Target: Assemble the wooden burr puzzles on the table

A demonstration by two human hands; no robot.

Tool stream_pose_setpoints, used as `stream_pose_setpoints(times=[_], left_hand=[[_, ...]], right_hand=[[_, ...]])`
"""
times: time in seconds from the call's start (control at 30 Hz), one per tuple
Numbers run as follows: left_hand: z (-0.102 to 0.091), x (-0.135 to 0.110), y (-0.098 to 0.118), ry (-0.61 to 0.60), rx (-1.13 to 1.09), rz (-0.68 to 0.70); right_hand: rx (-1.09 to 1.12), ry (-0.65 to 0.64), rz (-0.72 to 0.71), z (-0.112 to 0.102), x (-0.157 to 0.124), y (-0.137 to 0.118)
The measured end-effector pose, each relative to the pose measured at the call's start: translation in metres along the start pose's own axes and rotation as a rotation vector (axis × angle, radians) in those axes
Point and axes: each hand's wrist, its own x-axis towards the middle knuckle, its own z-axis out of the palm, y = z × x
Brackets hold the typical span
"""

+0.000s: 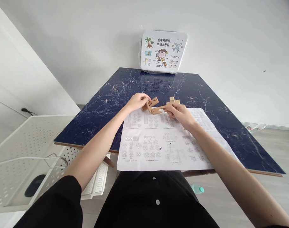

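A chain of light wooden puzzle blocks (158,106) lies stretched between both hands above the far edge of a white instruction sheet (158,145). My left hand (136,102) is closed around the left end of the blocks. My right hand (180,114) pinches the right end, where a few blocks stick up behind the fingers. Both hands rest on the dark blue marbled table (106,107).
A white box with a cartoon print and the word TRAVEL (162,52) leans on the wall at the table's far edge. A white perforated rack (23,148) with a cable stands at the left. A small bottle (197,189) lies on the floor under the table.
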Motion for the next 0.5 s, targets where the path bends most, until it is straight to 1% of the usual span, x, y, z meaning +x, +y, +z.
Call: stream_pose_setpoints(times=[0.1,0.17,0.23,0.3,0.4,0.43,0.5], left_hand=[[-0.001,0.0,0.0,0.137,-0.068,-0.025],[0.0,0.0,0.0,0.228,-0.084,-0.013],[0.003,-0.002,0.003,0.272,-0.098,0.039],[0.007,-0.005,0.009,0.269,-0.122,0.122],[0.017,-0.011,0.022,0.255,-0.162,0.235],[0.02,-0.014,0.026,0.263,-0.178,0.262],[0.027,-0.02,0.035,0.225,-0.181,0.296]], right_hand=[[-0.138,-0.026,-0.004,0.002,0.001,0.003],[-0.253,-0.039,-0.064,0.005,0.0,0.002],[-0.324,-0.016,-0.143,0.009,-0.002,0.0],[-0.353,0.043,-0.234,0.013,-0.004,-0.003],[-0.333,0.108,-0.344,0.016,-0.006,-0.006],[-0.325,0.114,-0.36,0.016,-0.007,-0.006],[-0.342,0.126,-0.357,0.015,-0.007,-0.006]])
